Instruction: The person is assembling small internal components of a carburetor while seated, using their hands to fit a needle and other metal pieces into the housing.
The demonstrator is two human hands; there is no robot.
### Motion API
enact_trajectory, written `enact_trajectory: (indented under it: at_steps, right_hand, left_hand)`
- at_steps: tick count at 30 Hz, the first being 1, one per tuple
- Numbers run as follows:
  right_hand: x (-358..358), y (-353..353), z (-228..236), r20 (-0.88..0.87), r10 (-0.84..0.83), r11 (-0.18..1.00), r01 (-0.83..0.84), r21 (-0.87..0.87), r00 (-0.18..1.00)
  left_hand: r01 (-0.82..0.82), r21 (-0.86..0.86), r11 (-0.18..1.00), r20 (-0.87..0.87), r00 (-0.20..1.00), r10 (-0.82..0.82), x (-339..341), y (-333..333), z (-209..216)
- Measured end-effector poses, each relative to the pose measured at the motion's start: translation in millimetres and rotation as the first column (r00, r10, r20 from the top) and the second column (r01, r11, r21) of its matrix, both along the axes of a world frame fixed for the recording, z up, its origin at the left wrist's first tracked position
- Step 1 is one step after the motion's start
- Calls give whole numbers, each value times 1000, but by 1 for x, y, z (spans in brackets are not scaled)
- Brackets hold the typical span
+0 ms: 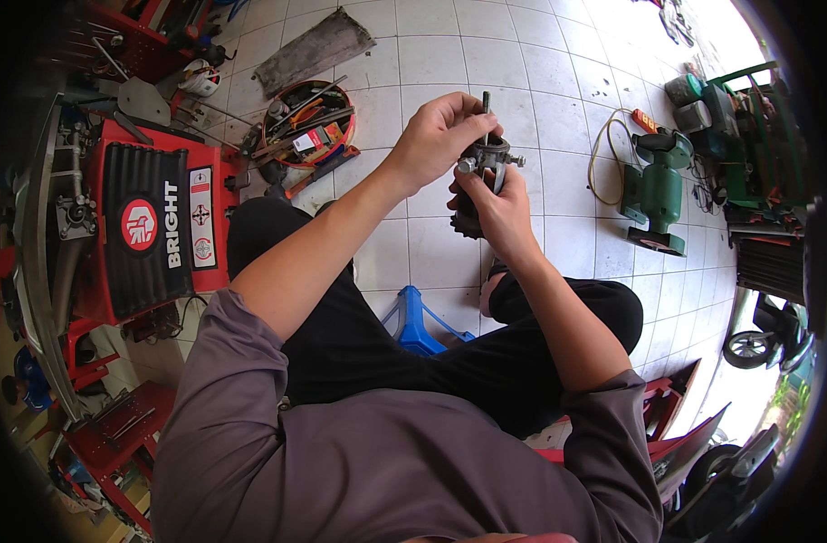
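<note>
Above my spread knees, both hands hold up a small grey metal part that looks like a carburetor [492, 157]. A dark rod [487, 102] sticks up from its top, and bolt-like fittings stand out on its sides. My left hand [438, 136] is closed at the upper end, thumb and fingers pinching around the base of the rod. Lower down, my right hand [504, 210] wraps the body, its thumb lying along the front. A dark, jagged-edged lower end shows beneath the right hand. The fingers hide much of the part's middle.
A round container of hand tools [309, 127] stands on the tiled floor ahead left, near a grey mat [314, 50]. A red machine [155, 226] is at my left. Between my legs is a blue stand [415, 321]; at right, a green bench grinder [658, 192].
</note>
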State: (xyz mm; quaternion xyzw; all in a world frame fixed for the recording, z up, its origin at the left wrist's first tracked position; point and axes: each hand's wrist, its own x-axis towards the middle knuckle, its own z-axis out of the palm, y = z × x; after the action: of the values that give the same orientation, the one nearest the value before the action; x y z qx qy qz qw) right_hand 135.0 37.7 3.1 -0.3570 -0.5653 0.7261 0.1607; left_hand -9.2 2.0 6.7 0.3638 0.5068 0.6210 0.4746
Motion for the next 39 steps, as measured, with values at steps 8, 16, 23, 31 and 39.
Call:
enact_trajectory:
  at_steps: [8, 16, 23, 31, 39]
  right_hand:
    - [-2, -1, 3, -24, -22, 1000, 22, -2, 999]
    - [0, 0, 0, -5, -14, 1000, 14, -3, 1000]
    - [0, -1, 2, -9, -15, 1000, 15, -11, 1000]
    - [0, -1, 2, -7, -17, 1000, 17, -14, 1000]
    - [-1, -1, 3, -14, -25, 1000, 25, -1, 1000]
  left_hand:
    - [-21, -42, 999, -97, 995, 17, 2, 0, -1]
    - [-49, -36, 998, 15, 999, 49, 3, 0, 3]
    - [5, 11, 1000, 84, 996, -6, -1, 0, 3]
    - [-2, 3, 1000, 32, 999, 2, 0, 0, 4]
    - [-14, -7, 1000, -42, 999, 13, 0, 0, -1]
